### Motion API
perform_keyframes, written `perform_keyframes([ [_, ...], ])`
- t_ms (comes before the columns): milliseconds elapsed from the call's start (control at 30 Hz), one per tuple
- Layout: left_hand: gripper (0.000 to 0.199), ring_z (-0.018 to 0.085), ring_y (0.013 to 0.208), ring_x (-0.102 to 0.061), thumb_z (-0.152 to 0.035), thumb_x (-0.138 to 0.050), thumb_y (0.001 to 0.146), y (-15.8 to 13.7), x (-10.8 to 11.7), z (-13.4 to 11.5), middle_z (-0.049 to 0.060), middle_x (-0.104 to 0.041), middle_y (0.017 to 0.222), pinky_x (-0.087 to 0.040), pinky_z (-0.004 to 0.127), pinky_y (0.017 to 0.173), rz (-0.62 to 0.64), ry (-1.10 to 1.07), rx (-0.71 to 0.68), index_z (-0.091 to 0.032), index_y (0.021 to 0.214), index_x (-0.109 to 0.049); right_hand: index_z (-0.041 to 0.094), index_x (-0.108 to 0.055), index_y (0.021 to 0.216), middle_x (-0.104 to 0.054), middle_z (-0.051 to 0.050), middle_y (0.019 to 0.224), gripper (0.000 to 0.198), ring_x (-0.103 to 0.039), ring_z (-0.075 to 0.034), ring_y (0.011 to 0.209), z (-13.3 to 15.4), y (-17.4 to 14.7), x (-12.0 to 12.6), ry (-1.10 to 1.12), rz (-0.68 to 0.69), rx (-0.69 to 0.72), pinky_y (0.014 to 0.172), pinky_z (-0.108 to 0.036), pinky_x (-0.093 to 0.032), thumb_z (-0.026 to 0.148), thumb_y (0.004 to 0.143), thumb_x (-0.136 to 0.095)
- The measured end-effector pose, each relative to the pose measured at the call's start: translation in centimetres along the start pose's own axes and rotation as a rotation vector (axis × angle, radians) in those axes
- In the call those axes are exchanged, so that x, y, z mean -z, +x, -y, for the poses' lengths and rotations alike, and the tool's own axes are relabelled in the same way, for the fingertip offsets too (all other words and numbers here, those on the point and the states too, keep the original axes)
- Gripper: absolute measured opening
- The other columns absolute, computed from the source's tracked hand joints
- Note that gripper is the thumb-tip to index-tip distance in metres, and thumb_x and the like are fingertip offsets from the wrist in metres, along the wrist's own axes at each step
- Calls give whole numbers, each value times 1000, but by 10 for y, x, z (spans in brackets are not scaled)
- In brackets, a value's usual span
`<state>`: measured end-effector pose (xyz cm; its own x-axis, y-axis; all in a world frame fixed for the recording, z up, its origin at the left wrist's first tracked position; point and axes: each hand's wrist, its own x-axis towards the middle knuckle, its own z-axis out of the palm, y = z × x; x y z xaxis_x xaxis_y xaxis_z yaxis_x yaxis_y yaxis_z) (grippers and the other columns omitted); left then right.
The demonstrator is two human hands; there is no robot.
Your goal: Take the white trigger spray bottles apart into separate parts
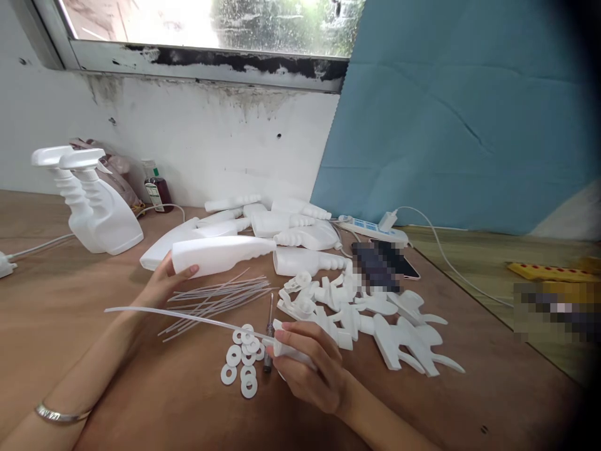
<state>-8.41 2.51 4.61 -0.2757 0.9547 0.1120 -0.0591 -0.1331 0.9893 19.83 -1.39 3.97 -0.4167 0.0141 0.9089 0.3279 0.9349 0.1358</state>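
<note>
My left hand [165, 282] grips the base end of a white plastic spray bottle [220, 254] that lies on its side on the brown table [94, 351]. My right hand [312, 366] holds a white trigger sprayer head [291, 347] with a long thin dip tube [178, 316] that points left across the table. Several white washers [241, 363] lie just left of my right hand, beside a small screwdriver [269, 338]. A loose bundle of clear tubes [216, 294] rests between my hands.
More empty white bottles [282, 225] lie heaped behind; two assembled spray bottles [101, 207] stand at the left. A pile of trigger heads [375, 313] lies to the right. A phone [385, 263], a power strip [370, 228] with cables and a small dark bottle [157, 191] sit farther back.
</note>
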Motion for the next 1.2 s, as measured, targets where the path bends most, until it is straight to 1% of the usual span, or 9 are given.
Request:
perform_keyframes([
  [100, 65, 28, 104, -51, -41, -75, 53, 1, -2, 8, 8, -58, 108, -42, 40, 87, 18, 113, -17, -18, 108, -49, 13, -59, 72, -63, -8, 90, 12, -61, -19, 81, 0, 0, 1, 1, 1, -7, 62, -29, -59, 5, 68, -66],
  [200, 60, 25, 93, -54, -43, -74, 51, 3, -1, 15, 5, -59, 97, -45, 37, 78, -20, 208, -48, -18, 99, -49, 13, -59, 72, -63, -8, 90, 12, -61, -19, 82, 0, 1, 1, 9, -4, -10, 64, -29, -58, 5, 68, -66],
  [333, 54, 21, 86, -56, -41, -73, 55, 7, 3, 22, 3, -57, 92, -46, 33, 75, 10, 292, -52, -18, 97, -48, 12, -59, 72, -63, -9, 89, 14, -61, -19, 83, 1, 1, 1, 26, -6, -3, 65, -29, -58, 3, 66, -68],
  [433, 53, 21, 89, -55, -40, -71, 58, 10, 7, 26, 5, -56, 96, -46, 34, 77, 48, 311, -35, -17, 100, -47, 13, -58, 71, -63, -9, 90, 14, -61, -19, 84, 2, -1, 0, 21, -11, -6, 66, -29, -58, 4, 67, -67],
  [600, 55, 24, 96, -55, -41, -72, 56, 12, 9, 31, 6, -55, 100, -46, 36, 81, -37, 361, -43, -18, 98, -44, 15, -59, 73, -63, -7, 92, 13, -60, -18, 84, 2, -6, -2, 15, 9, -31, 68, -29, -58, 6, 68, -67],
  [767, 63, 26, 95, -57, -41, -75, 51, 10, 9, 24, 8, -56, 103, -46, 39, 81, -80, 459, -13, -18, 100, -43, 15, -59, 73, -64, -7, 89, 13, -61, -17, 83, 1, -4, -3, 0, 9, -30, 67, -29, -58, 5, 70, -65],
  [1033, 69, 29, 103, -53, -45, -73, 51, 11, 16, 20, 12, -53, 112, -41, 45, 89, -69, 595, 14, -19, 106, -41, 16, -58, 76, -64, -7, 89, 13, -61, -18, 83, 2, -5, -2, -13, 14, -48, 66, -29, -57, 6, 71, -64],
  [1133, 69, 30, 110, -49, -48, -70, 54, 11, 18, 17, 15, -51, 115, -37, 46, 94, -95, 575, 25, -18, 109, -40, 16, -57, 78, -62, -8, 90, 18, -60, -18, 84, 1, -2, 1, -30, -14, -107, 67, -30, -56, 4, 68, -67],
  [1200, 68, 30, 113, -46, -48, -69, 56, 7, 17, 9, 16, -50, 116, -34, 46, 96, -112, 531, 75, -18, 110, -39, 16, -56, 80, -61, -8, 91, 22, -60, -18, 85, -2, 1, 4, -7, -74, -199, 67, -31, -55, 2, 67, -67],
])
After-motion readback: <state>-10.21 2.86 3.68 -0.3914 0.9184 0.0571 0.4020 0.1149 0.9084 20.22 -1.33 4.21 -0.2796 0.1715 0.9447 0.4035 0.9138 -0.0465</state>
